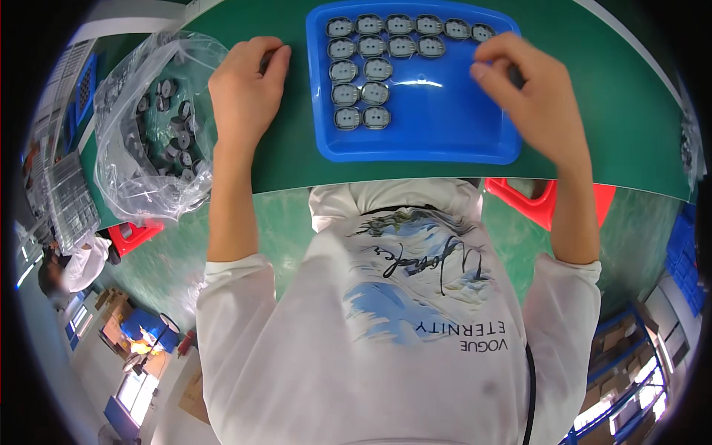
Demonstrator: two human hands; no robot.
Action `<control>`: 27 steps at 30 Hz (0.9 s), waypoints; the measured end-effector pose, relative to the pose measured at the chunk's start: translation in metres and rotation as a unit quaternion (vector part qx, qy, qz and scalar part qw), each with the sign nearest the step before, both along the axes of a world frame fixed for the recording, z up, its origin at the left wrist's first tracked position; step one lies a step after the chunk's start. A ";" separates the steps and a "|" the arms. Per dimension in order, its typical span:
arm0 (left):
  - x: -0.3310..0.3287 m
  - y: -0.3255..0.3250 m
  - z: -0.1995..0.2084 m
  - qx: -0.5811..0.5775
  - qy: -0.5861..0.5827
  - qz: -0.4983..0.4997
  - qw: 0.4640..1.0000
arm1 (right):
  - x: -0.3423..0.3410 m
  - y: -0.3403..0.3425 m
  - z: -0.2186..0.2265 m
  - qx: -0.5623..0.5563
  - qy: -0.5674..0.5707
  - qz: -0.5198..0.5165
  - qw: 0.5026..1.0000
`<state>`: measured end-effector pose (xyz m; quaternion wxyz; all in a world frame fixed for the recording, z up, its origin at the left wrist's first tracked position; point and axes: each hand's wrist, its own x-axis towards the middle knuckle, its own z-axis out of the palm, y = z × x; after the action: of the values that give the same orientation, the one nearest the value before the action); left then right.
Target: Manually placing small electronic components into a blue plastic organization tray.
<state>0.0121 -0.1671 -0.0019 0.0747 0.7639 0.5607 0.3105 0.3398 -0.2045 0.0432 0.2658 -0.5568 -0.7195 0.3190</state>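
A blue tray (430,144) holds small grey oval parts in rows along its far and left sides; one grey oval part (483,32) ends the far row. Over the tray's right side is my right hand (534,93), thumb and forefinger curled close together just nearer than that part. Nothing shows between these fingertips. My left hand (245,93) is at the table, left of the tray, fingers curled and thumb against the forefinger. Whatever it may hold is hidden. Beside it stands a clear plastic bag (122,174) with loose grey parts (184,139) inside.
The green table (285,167) curves around in front of me. Below its edge are a red stool (530,200) on the right and another red stool (135,236) on the left. A person (81,267) is at the far left. Blue shelving (630,363) holds boxes at lower right.
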 end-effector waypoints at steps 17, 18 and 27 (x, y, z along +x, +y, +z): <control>-0.011 -0.035 0.007 -0.096 -0.022 0.000 0.995 | -0.060 -0.002 -0.029 0.089 -0.108 0.122 0.983; -0.011 -0.035 0.006 -0.094 -0.028 0.003 0.995 | -0.061 -0.002 -0.030 0.094 -0.100 0.119 0.983; -0.010 -0.038 0.000 -0.097 -0.046 0.022 0.994 | -0.066 -0.006 -0.027 0.064 -0.104 0.099 0.988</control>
<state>0.0022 -0.2046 -0.0016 0.1672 0.7254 0.6011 0.2906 0.2737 -0.2103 0.0167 0.1916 -0.4951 -0.8135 0.2372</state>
